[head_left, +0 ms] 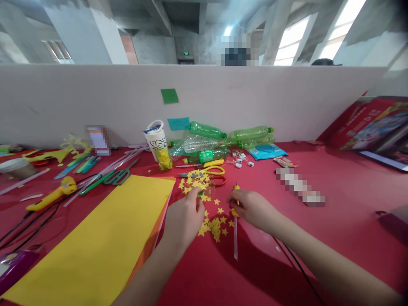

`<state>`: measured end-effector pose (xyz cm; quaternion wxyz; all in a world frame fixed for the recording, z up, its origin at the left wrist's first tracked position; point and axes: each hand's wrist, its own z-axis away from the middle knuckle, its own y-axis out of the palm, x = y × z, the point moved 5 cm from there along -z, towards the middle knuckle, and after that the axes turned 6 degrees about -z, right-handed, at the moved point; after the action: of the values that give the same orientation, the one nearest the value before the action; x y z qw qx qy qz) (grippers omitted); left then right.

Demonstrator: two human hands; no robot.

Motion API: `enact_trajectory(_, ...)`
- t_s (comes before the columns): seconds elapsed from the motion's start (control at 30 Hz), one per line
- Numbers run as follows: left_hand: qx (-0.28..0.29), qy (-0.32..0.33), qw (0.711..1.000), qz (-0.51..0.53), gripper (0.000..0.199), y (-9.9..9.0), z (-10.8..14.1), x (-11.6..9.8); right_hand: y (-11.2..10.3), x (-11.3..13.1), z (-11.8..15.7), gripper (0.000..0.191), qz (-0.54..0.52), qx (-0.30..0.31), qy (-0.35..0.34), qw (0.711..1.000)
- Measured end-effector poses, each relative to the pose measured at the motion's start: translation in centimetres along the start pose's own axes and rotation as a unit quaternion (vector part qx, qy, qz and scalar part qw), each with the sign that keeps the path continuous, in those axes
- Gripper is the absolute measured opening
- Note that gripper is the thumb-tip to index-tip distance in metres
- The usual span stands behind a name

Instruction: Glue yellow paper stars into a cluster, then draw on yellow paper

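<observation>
My left hand (188,214) is closed around the green neck of a small clear plastic bottle piece (208,187), over scattered yellow paper stars (216,227). To its right, my right hand (248,206) has its fingers wrapped round a yellow glue gun (235,212), whose clear glue stick (236,242) points toward me. Yellow-handled scissors (215,170) and red-handled scissors (219,181) lie just beyond the stars. Left of my left hand is a stack of coloured paper with a yellow sheet (95,238) on top.
Plastic bottles (207,144) lie against the white partition (127,102), beside a white cup (156,142). Another yellow glue gun (52,195), dark-handled scissors (117,177) and pens are at the left. A blue packet (267,151) and a red box (376,123) are at the right.
</observation>
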<state>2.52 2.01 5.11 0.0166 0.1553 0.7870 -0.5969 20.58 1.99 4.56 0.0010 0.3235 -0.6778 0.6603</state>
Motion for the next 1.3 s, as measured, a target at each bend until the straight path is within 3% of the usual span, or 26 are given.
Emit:
enact_trajectory(0.17, -0.023, -0.013, 0.997, 0.072, 0.014, -2.0, 0.0, 0.8, 3.0, 1.6, -0.2, 0.013, 0.184, 0.021, -0.107, 0.977)
enact_trajectory(0.33, -0.064, -0.027, 0.994, 0.087, 0.009, -1.0, 1.6, 2.2, 4.7, 1.6, -0.7, 0.015, 0.227, 0.014, -0.118, 0.967)
enact_trajectory(0.5, -0.099, -0.017, 0.988, 0.114, 0.019, -0.3, 2.6, 3.1, 5.2, 2.2, -1.0, 0.016, 0.26, 0.013, -0.135, 0.956)
enact_trajectory(0.67, -0.061, -0.044, 0.974, 0.214, 0.023, 0.5, 2.0, 3.9, 5.6, 2.2, -1.3, 0.018, 0.272, 0.01, -0.144, 0.951)
enact_trajectory(0.8, -0.063, -0.055, 0.973, 0.213, 0.027, 0.8, 1.7, 4.5, 5.6, 1.9, -1.4, 0.015, 0.27, 0.001, -0.145, 0.952)
enact_trajectory(0.93, -0.071, -0.073, 0.971, 0.216, 0.036, 0.8, 1.5, 4.9, 4.6, 2.6, -1.3, 0.019, 0.254, -0.014, -0.142, 0.957)
enact_trajectory(1.03, -0.042, -0.082, 0.966, 0.241, 0.039, 1.1, 1.4, 4.9, 3.1, 3.9, -1.3, 0.018, 0.205, -0.066, -0.141, 0.966)
enact_trajectory(1.1, -0.034, -0.089, 0.96, 0.262, 0.033, 1.2, 1.4, 4.9, 2.4, 4.9, -1.5, 0.017, 0.17, -0.1, -0.15, 0.969)
enact_trajectory(1.2, -0.056, -0.106, 0.947, 0.299, 0.014, 1.2, 1.5, 4.9, 2.6, 6.0, -2.2, 0.017, 0.155, -0.098, -0.152, 0.971)
enact_trajectory(1.3, -0.078, -0.103, 0.93, 0.343, 0.042, 0.9, 1.6, 4.8, 3.6, 6.2, -2.8, 0.016, 0.173, -0.076, -0.132, 0.973)
